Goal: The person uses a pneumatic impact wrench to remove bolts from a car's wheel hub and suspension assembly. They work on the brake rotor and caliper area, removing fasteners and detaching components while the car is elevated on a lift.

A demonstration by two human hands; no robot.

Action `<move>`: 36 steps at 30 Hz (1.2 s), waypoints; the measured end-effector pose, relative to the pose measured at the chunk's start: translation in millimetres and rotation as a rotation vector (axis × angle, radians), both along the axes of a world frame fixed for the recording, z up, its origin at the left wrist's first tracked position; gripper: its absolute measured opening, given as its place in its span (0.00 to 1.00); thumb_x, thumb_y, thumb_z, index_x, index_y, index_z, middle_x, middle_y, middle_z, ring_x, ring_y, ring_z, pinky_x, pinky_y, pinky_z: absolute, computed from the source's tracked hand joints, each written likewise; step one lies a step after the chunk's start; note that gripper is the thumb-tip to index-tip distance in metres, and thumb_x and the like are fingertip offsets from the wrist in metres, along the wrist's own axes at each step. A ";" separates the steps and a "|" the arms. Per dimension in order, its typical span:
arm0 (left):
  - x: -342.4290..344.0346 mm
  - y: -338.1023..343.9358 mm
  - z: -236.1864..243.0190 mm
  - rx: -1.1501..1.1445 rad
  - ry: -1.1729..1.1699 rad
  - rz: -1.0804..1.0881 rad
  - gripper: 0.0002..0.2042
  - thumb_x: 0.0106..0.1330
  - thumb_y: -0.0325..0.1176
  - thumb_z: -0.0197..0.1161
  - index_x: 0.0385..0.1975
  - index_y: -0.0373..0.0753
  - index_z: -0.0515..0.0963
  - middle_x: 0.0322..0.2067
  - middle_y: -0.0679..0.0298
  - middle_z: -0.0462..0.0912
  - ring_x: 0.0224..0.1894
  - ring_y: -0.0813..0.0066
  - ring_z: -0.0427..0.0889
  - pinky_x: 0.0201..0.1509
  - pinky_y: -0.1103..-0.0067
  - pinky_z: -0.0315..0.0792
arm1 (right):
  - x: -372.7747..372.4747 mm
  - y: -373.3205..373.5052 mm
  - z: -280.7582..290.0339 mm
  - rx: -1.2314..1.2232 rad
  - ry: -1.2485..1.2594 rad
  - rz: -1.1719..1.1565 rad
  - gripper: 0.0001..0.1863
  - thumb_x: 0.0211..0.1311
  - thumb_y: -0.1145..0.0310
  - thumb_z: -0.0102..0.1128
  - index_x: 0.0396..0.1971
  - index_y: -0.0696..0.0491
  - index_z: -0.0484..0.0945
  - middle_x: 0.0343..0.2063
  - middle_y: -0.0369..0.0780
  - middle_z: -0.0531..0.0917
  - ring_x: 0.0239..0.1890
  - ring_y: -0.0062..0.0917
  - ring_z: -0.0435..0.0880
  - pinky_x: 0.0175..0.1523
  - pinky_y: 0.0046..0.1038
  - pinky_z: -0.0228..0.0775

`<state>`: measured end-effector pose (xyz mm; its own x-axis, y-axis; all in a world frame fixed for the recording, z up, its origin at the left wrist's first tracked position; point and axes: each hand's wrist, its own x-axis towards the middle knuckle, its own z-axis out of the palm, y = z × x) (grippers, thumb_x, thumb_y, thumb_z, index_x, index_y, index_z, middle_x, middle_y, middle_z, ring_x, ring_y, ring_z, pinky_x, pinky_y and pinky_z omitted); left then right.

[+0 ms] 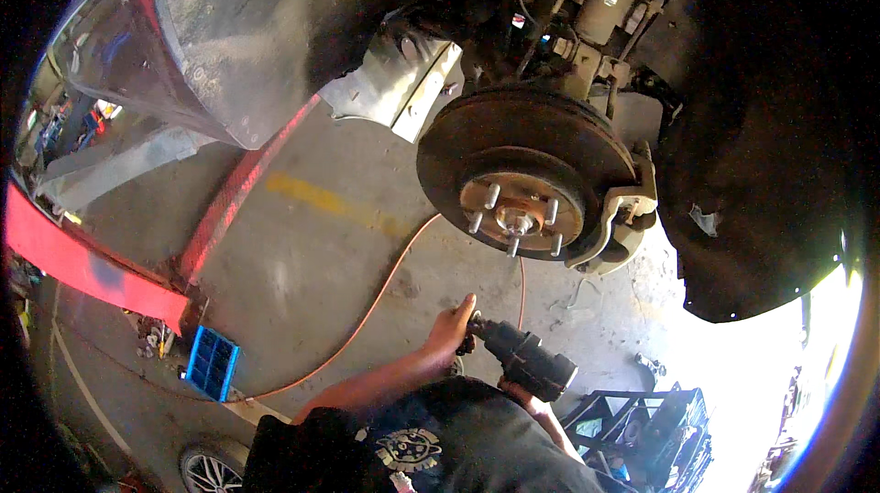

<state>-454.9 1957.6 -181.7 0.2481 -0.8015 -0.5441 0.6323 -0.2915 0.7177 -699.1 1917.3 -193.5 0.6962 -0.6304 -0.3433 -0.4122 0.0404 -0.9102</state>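
A black impact wrench (529, 360) is held close in front of my body, its nose to the left. My left hand (451, 326) is closed at the nose end, thumb pointing up; its fingers are partly hidden. Under the tool's body, my right hand (521, 394) wraps round the handle, mostly covered by the wrench. Ahead and above is a bare brake disc (513, 140), its hub (519, 216) showing several wheel studs. A brake caliper (619, 223) sits on the disc's right side. Both hands and the wrench are apart from the hub.
An orange hose (380, 296) curves over the floor. Red lift arms (110, 273) stand at left, beside a blue compartment tray (213, 363). A black cart (646, 433) is at lower right, a wheel (211, 470) at lower left. The dark wheel-arch liner (742, 172) hangs at right.
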 end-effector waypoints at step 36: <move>30.2 -21.9 5.0 -0.020 0.631 -0.081 0.25 0.70 0.55 0.38 0.26 0.42 0.74 0.23 0.61 0.76 0.29 0.65 0.76 0.53 0.51 0.68 | -7.7 94.1 -44.1 -0.432 0.028 -0.143 0.27 0.55 0.51 0.60 0.52 0.49 0.72 0.50 0.44 0.76 0.53 0.38 0.72 0.61 0.38 0.58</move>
<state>-424.8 1935.8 -176.7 -0.1774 -0.8158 -0.5504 0.9119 -0.3465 0.2197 -706.9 2011.4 -237.5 0.5861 -0.8090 -0.0449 -0.4549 -0.2827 -0.8445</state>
